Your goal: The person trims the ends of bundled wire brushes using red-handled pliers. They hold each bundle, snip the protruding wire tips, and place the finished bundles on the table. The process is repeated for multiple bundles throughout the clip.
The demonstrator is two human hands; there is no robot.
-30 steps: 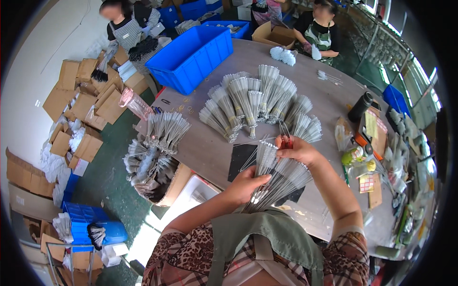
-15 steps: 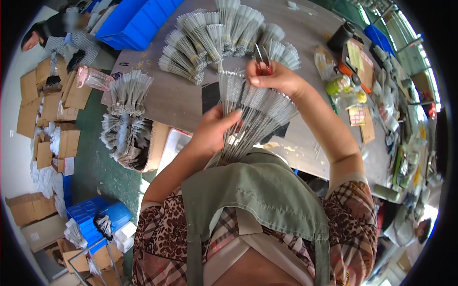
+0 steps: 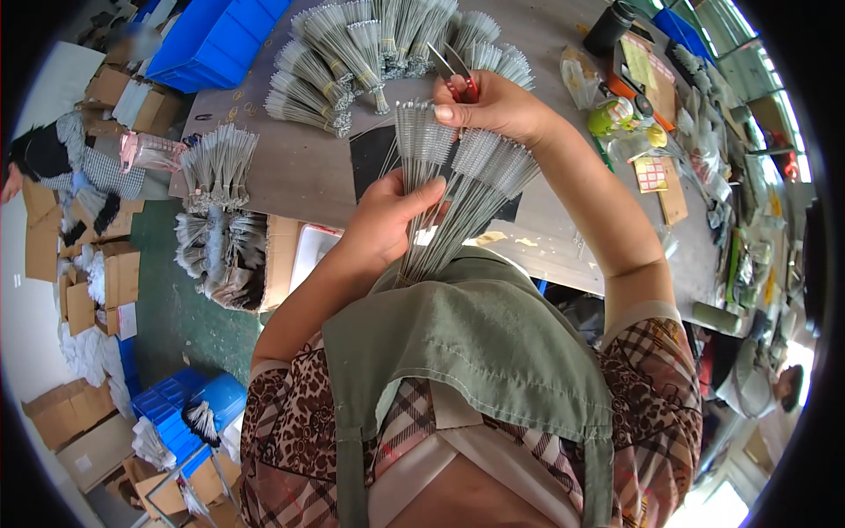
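My left hand [image 3: 394, 216] is closed around a spread bundle of thin wire brushes [image 3: 488, 167] with pale bristle heads pointing away from me and bare wire stems converging against my apron. A gap parts the bundle into a narrower left clump [image 3: 422, 132] and a wider right one. My right hand [image 3: 497, 107] is above the heads, thumb and forefinger pinched near the top of the left clump. Held in that same hand are red-handled snips [image 3: 460, 79], their two pointed metal blades apart and aimed away from me. Whatever sits between the pinching fingertips is too small to tell.
Tied brush bundles [image 3: 339, 66] lie in an arc at the table's [image 3: 290, 180] far side. More bundles [image 3: 220, 167] stand at its left corner, near a blue bin [image 3: 207, 44]. A black bottle [image 3: 609, 28] and clutter line the right. Another person [image 3: 75, 154] is at far left.
My right hand has shifted slightly left, and the snips' blades now show spread apart. The gap between the two brush clumps has widened. The view has shifted, and the person at left appears lower.
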